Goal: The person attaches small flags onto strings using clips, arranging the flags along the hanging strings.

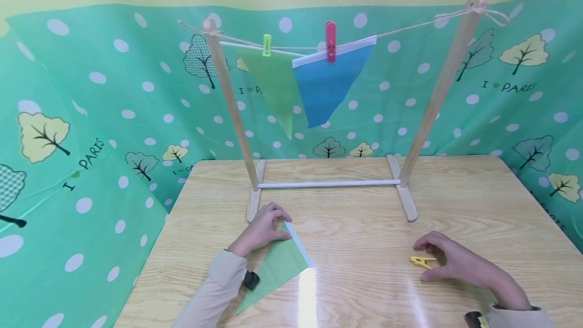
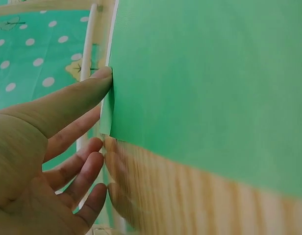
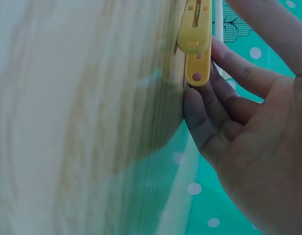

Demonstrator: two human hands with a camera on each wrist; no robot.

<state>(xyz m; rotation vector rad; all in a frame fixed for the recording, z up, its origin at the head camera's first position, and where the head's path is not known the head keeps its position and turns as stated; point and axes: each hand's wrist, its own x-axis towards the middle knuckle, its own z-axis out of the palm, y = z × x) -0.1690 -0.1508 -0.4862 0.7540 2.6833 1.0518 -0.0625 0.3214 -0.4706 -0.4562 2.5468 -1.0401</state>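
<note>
A green triangular pennant (image 1: pixel 280 262) with a white top edge lies on the table at centre left. My left hand (image 1: pixel 264 229) pinches its far corner by the white edge; in the left wrist view, the thumb (image 2: pixel 87 90) is on the green face of the pennant (image 2: pixel 205 88) and the other fingers are behind or below. On the right lies a yellow clothespin (image 1: pixel 422 261). Around it my right hand (image 1: pixel 460 262) curves, thumb and forefinger spread to either side. The right wrist view has the clothespin (image 3: pixel 196 44) beside the fingers, without a visible grip.
Behind the hands stands a wooden frame with two posts (image 1: pixel 444 85) and a white crossbar (image 1: pixel 328 183). From its string (image 1: pixel 405 28) hang a green pennant (image 1: pixel 273 80) under a green clothespin (image 1: pixel 266 45) and a blue pennant (image 1: pixel 332 82) under a pink clothespin (image 1: pixel 330 42).
</note>
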